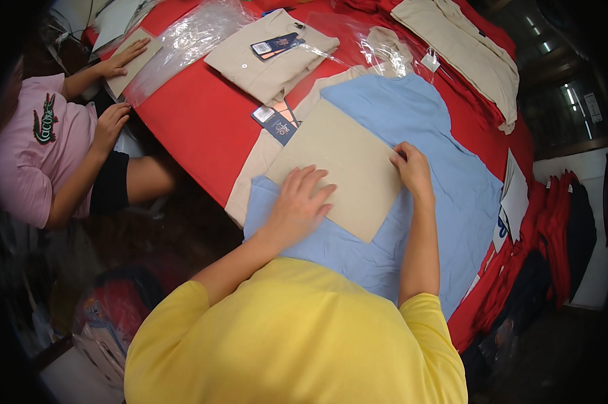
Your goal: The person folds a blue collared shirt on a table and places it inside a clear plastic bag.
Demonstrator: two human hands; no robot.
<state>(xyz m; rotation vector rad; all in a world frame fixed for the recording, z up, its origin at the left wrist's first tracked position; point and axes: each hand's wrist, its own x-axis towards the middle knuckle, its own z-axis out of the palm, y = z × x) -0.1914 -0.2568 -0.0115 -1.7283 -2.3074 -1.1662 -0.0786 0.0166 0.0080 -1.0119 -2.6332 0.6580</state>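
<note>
The cardboard (348, 168) lies on the blue shirt (462, 175) between both hands, longer sides slanting from upper left to lower right; the left hand (298, 203), fingers spread, covers its lower-left edge, the right hand (414, 172) meets its right corner, whether gripping I cannot tell

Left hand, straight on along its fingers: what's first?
The tan cardboard sheet: the left hand already has its fingertips over it, though contact is hard to confirm. Beyond the sheet's far edge, likely the light blue garment.
</note>
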